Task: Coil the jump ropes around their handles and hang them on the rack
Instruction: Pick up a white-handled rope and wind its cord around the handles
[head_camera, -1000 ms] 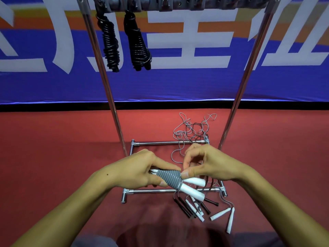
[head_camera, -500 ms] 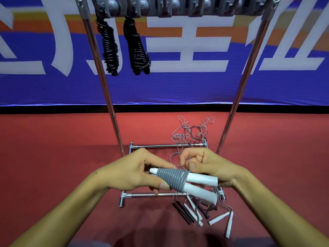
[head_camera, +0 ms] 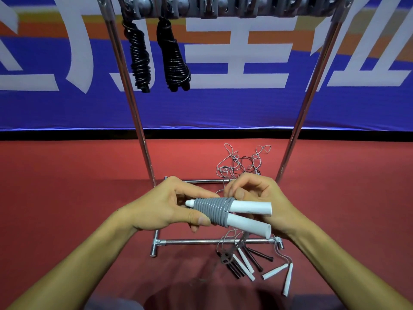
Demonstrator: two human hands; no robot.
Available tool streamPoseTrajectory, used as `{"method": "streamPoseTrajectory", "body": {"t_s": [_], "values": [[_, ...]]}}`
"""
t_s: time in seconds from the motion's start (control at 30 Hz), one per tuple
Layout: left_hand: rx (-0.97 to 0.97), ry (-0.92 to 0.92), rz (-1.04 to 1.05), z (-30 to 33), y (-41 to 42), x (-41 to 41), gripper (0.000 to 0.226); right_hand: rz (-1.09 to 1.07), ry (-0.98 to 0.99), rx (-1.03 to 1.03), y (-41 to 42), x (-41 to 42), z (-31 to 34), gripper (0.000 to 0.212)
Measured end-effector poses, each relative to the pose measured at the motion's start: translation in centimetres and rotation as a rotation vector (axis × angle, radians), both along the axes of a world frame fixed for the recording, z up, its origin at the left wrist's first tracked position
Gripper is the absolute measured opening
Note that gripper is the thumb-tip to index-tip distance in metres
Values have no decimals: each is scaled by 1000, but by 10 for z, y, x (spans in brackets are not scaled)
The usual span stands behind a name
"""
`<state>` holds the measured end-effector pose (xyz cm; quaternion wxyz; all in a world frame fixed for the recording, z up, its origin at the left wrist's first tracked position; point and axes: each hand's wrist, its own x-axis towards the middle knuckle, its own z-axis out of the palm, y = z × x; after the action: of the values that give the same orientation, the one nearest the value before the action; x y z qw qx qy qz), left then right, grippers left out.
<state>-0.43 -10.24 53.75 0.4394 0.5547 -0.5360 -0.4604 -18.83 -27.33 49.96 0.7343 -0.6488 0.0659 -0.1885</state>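
Item: grey jump rope (head_camera: 212, 211), cord wound in close turns around the narrow ends of its two white handles (head_camera: 248, 217), held at mid-height in front of the rack (head_camera: 143, 139). The handles lay side by side, wide ends pointing right and splaying slightly.

Left hand (head_camera: 169, 206): clamped on the bundle at its narrow end, thumb under the coil and fingers over, probably so the turns could not slip off the taper.

Right hand (head_camera: 257, 198): fingers curled at the upper right edge of the coil, the wide handle ends lying against its palm. It appeared to pinch the cord's last turn, likely to tuck or tighten it; the pinch itself was partly hidden.

Already stored: two black coiled ropes (head_camera: 156, 57) hung side by side from the hooks at the left of the top bar (head_camera: 223, 7).

Outstanding: a heap of loose ropes (head_camera: 243, 262) on the red floor (head_camera: 67, 198), white and black handles lying just in front of the rack's front base rail (head_camera: 212, 241), thin cords trailing back under the hands to a tangle (head_camera: 241, 163) near the rear rail.

Clearance: the hooks to the right of the black ropes appeared unoccupied. Open space lay between the two uprights above the hands, so a straight lift looked unobstructed. The thin cords below the bundle ran close to the hands and could snag.
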Motion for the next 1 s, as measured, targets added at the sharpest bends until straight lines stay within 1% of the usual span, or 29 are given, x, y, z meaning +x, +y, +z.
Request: {"method": "streamPoseTrajectory", "body": {"t_s": [0.03, 0.07, 0.1, 0.13, 0.17, 0.2, 0.27, 0.33, 0.37, 0.4, 0.47, 0.5, 0.53, 0.6, 0.67, 0.73, 0.8, 0.93, 1.0], "values": [[-13, 14, 9, 0, 0, 1, 43, -15, -11, -23, -1, 0, 1, 22], [-24, 24, 16, 0, -1, 2, 42, -17, -1, -58, -2, -2, 4, 8], [-37, 28, 19, 0, -1, 2, 42, -25, 7, -117, -4, -4, 6, 16], [-46, 26, 19, 0, 0, 3, 42, -28, 23, -183, -4, -6, 10, 32], [-52, 24, 21, 0, -1, 4, 43, -20, 23, -224, -7, -8, 11, 42], [-55, 24, 32, 0, -1, 4, 43, -24, 27, -242, -8, -8, 13, 45], [-65, 14, 77, -2, -2, 4, 42, -61, 5, -247, -6, -6, 11, 49], [-78, -8, 158, -6, -4, 3, 41, -154, -18, -240, -1, -2, 4, 53], [-85, -8, 208, -8, -6, 2, 41, -201, -24, -252, 2, 1, 1, 49], [-94, 2, 262, -9, -7, 1, 41, -227, -13, -261, 6, 3, -2, 40], [-108, 30, 353, -12, -11, 0, 42, -203, 5, -176, 12, 7, -3, 17], [-112, 32, 378, -14, -12, 0, 41, -177, 2, -105, 15, 9, -5, 10], [-114, 19, 389, -16, -13, 0, 40, -158, -1, -46, 18, 10, -6, 9], [-115, -33, 378, -18, -15, -1, 37, -174, -7, 64, 23, 13, -9, 22], [-122, -114, 373, -21, -15, -4, 35, -245, 18, 169, 27, 16, -13, 32], [-134, -218, 394, -25, -15, -5, 35, -309, 42, 230, 31, 19, -17, 34], [-170, -307, 406, -29, -15, -5, 37, -343, 56, 268, 34, 19, -21, 43], [-226, -403, 397, -33, -13, -5, 39, -376, 54, 331, 36, 19, -19, 45], [-246, -442, 399, -33, -12, -7, 45, -385, 52, 337, 36, 21, -17, 47]]}}
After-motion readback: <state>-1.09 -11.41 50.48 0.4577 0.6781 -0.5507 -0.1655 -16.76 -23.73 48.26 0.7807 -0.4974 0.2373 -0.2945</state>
